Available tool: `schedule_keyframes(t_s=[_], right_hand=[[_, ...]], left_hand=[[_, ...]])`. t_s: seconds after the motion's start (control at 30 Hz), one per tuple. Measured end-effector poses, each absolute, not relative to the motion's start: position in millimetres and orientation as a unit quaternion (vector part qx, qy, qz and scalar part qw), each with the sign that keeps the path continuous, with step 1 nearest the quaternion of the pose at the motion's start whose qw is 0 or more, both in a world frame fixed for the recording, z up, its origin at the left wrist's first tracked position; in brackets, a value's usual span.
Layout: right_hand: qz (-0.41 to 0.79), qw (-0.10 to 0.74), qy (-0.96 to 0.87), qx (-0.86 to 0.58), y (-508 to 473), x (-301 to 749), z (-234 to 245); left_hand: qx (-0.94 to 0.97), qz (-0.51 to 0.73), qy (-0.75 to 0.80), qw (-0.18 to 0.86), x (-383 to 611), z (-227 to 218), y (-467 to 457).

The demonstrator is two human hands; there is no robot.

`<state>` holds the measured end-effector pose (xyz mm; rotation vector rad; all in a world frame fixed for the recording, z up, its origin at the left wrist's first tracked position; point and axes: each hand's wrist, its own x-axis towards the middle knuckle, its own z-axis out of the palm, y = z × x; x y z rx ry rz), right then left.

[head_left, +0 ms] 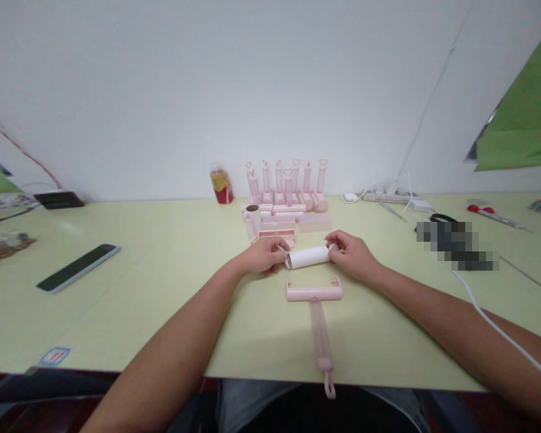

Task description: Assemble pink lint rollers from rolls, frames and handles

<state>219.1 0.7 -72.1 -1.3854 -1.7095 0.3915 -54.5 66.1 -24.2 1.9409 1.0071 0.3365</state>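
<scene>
A white lint roll (pixel 309 257) lies nearly level between my two hands, just above the table or on it. My right hand (pixel 349 255) pinches its right end, where a pink end piece shows by the fingertips. At the roll's left end, my left hand (pixel 265 254) has its curled fingers against the pink rim; the exact contact is partly hidden. Nearer to me lies a pink lint roller handle (pixel 320 328) with its bare holder frame (pixel 314 293) facing the roll and its loop over the table's front edge.
Several pink lint rollers (pixel 288 186) stand in rows by the wall, with pink covers (pixel 315 223) and an upright roll (pixel 253 218) before them. A red-yellow packet (pixel 221 185) is beside them. A phone (pixel 78 268) lies left; a white cable (pixel 491 316) crosses my right forearm.
</scene>
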Motion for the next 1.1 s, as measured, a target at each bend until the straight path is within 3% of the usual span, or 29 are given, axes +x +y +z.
schedule_keyframes(t_s=[0.3,0.63,0.9,1.1], right_hand=[[0.092,0.382,-0.68,-0.619,14,239,-77],[0.092,0.339,-0.712,-0.607,7,235,-68],[0.133,0.375,-0.686,-0.609,4,228,-71],[0.21,0.43,-0.651,-0.589,7,225,-77]], left_hand=[[0.818,0.114,0.414,0.384,-60,-18,64],[0.855,0.174,0.4,0.28,-55,-24,67],[0.854,0.207,0.448,0.168,-35,-34,59],[0.865,0.198,0.43,0.166,-30,-39,60]])
